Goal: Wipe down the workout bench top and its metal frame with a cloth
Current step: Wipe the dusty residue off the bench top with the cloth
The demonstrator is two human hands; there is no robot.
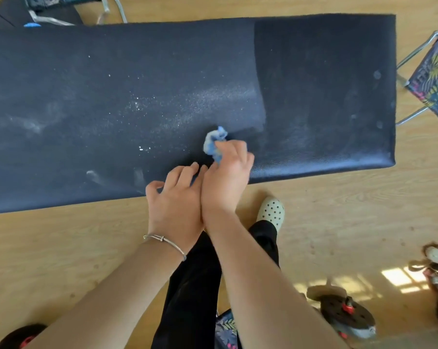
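Note:
The black padded bench top (pixel 112 71) spans the view, dusted with white specks across its middle and left; its right part looks darker and cleaner. My right hand (pixel 226 177) presses a crumpled blue-and-white cloth (pixel 214 143) onto the pad near the front edge. My left hand (pixel 175 200), with a thin bracelet at the wrist, rests beside it at the bench's front edge, fingers spread, holding nothing. The bench's metal frame is hidden under the pad.
A folding stool with floral fabric (pixel 432 79) stands right of the bench. A metal chair frame (pixel 112 11) sits behind it. Dumbbells (pixel 344 313), a plush toy (pixel 437 255) and my clog (pixel 272 210) lie on the wooden floor in front.

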